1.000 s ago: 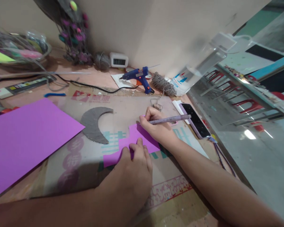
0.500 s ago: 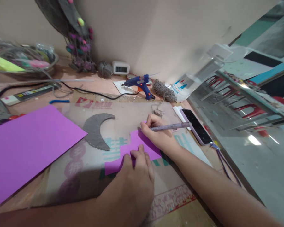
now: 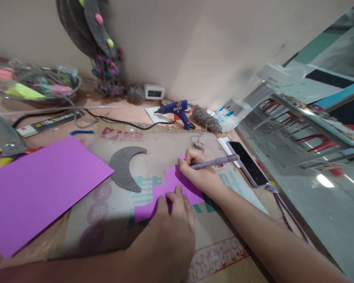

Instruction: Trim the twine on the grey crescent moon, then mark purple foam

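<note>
My right hand (image 3: pixel 199 171) is closed round a pen (image 3: pixel 215 161), its lower end hidden behind my fingers at the upper part of a small purple paper piece (image 3: pixel 162 192). The piece has a stepped, cut edge on its left side. My left hand (image 3: pixel 174 220) lies over the paper's lower part with fingers spread, pressing it to the printed cardboard (image 3: pixel 85 232). Left of the paper rests a grey crescent (image 3: pixel 122 169). A large purple sheet (image 3: pixel 47 188) lies farther left, its corner touching or just overlapping the crescent's edge.
Behind the cardboard stand a blue glue gun (image 3: pixel 177 110), grey yarn (image 3: pixel 206 118) and a white digital clock (image 3: pixel 153 92). Scissors (image 3: pixel 8 137), a utility knife (image 3: pixel 50 124) and a filled basket (image 3: pixel 35 86) are at left. A phone (image 3: pixel 247 163) lies near the right table edge.
The view has shifted slightly, so everything appears a little lower and to the right; more of the scissors shows. Both hands keep nearly the same places on the paper.
</note>
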### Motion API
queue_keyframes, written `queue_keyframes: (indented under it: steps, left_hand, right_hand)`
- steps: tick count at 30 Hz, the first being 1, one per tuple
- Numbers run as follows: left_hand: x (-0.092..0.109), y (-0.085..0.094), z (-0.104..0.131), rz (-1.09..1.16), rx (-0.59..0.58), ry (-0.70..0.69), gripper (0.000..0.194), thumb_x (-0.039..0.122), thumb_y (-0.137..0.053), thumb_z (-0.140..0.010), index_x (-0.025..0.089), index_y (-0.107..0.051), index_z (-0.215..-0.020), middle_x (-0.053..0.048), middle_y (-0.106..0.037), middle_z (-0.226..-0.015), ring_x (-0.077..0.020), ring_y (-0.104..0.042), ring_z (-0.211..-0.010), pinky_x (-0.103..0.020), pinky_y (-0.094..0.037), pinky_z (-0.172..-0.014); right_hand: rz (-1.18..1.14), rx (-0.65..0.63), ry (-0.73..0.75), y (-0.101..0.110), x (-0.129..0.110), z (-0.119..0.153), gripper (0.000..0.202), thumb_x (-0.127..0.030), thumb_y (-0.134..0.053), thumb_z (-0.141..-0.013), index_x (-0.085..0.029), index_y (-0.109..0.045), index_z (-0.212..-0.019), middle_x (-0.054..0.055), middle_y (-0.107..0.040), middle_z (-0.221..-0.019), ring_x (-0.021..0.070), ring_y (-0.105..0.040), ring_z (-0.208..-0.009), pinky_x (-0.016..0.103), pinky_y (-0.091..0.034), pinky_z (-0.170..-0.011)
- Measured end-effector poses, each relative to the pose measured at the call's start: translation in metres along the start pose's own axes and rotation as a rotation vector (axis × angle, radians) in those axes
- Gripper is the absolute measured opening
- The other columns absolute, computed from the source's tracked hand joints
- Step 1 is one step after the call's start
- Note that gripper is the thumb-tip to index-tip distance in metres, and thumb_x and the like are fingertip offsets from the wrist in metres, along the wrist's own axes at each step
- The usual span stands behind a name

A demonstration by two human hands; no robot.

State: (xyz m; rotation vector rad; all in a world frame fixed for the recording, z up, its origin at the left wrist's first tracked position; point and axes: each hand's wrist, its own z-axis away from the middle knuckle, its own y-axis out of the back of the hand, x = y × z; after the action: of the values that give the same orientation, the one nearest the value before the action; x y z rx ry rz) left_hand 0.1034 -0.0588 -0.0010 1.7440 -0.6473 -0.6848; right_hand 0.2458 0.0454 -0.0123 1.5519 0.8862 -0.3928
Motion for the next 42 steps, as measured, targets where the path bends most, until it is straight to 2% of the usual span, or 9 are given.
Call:
queue_keyframes:
  steps: [9,19,26,28,33,35,42]
  left_hand:
    - [-0.0003,0.0021,-0.0008,0.021,-0.008,0.004,0.041,0.030,-0.054,-0.083,0.006,-0.068,-0.112,-0.023,-0.066,-0.116,-0.0323,-0.064,-0.090,-0.040,-0.053,-0.066]
    - [0.0005,0.0015,0.0004,0.032,-0.012,0.004,0.041,0.028,-0.054,-0.082,0.005,-0.067,-0.113,-0.023,-0.066,-0.116,-0.0333,-0.064,-0.092,-0.042,-0.054,-0.069]
    - [0.0000,0.0027,-0.0027,0.026,-0.007,0.006,0.037,0.027,-0.054,-0.082,0.007,-0.070,-0.109,-0.022,-0.067,-0.114,-0.0327,-0.064,-0.090,-0.041,-0.054,-0.067]
    - [0.0001,0.0032,-0.0021,0.026,-0.011,0.001,0.037,0.027,-0.054,-0.082,0.007,-0.070,-0.109,-0.022,-0.067,-0.115,-0.0324,-0.064,-0.089,-0.040,-0.054,-0.065]
    - [-0.0005,0.0026,-0.0008,0.032,-0.033,-0.017,0.040,0.027,-0.050,-0.083,0.005,-0.068,-0.111,-0.024,-0.065,-0.117,-0.0332,-0.064,-0.091,-0.041,-0.054,-0.065]
    - [-0.0008,0.0018,-0.0008,0.030,-0.037,-0.017,0.039,0.025,-0.048,-0.084,0.005,-0.068,-0.111,-0.024,-0.065,-0.117,-0.0335,-0.064,-0.092,-0.041,-0.054,-0.065]
    - [0.0012,-0.0002,0.0004,0.032,-0.066,-0.020,0.042,0.021,-0.045,-0.084,0.002,-0.064,-0.116,-0.025,-0.064,-0.119,-0.0351,-0.062,-0.094,-0.044,-0.053,-0.068]
  right_hand:
    - [0.000,-0.019,-0.007,0.0012,-0.0039,0.0025,0.028,-0.021,-0.053,-0.076,-0.021,-0.033,-0.056,-0.006,-0.036,-0.052,0.0094,-0.037,-0.050,0.024,-0.031,-0.050]
    - [-0.122,-0.129,-0.039,-0.0001,-0.0014,0.0059,0.028,-0.025,-0.054,-0.080,-0.021,-0.035,-0.059,-0.007,-0.040,-0.053,0.0086,-0.039,-0.050,0.022,-0.031,-0.048]
    - [-0.166,-0.158,-0.058,-0.0003,-0.0029,0.0070,0.028,-0.027,-0.055,-0.080,-0.021,-0.037,-0.060,-0.007,-0.040,-0.053,0.0083,-0.038,-0.049,0.022,-0.030,-0.047]
    - [-0.202,-0.141,-0.071,0.0001,-0.0038,0.0061,0.029,-0.028,-0.056,-0.079,-0.021,-0.036,-0.059,-0.007,-0.038,-0.052,0.0080,-0.036,-0.048,0.022,-0.029,-0.047]
    - [-0.245,0.010,-0.088,0.0023,-0.0071,0.0053,0.029,-0.028,-0.055,-0.079,-0.021,-0.036,-0.058,-0.007,-0.037,-0.052,0.0077,-0.036,-0.048,0.021,-0.030,-0.047]
    - [-0.219,0.022,-0.078,0.0027,-0.0076,0.0064,0.029,-0.028,-0.055,-0.079,-0.021,-0.036,-0.058,-0.007,-0.037,-0.052,0.0076,-0.035,-0.047,0.021,-0.030,-0.046]
    - [-0.147,-0.131,-0.040,0.0015,-0.0060,0.0082,0.029,-0.027,-0.056,-0.079,-0.020,-0.037,-0.059,-0.007,-0.040,-0.050,0.0073,-0.037,-0.047,0.021,-0.030,-0.047]
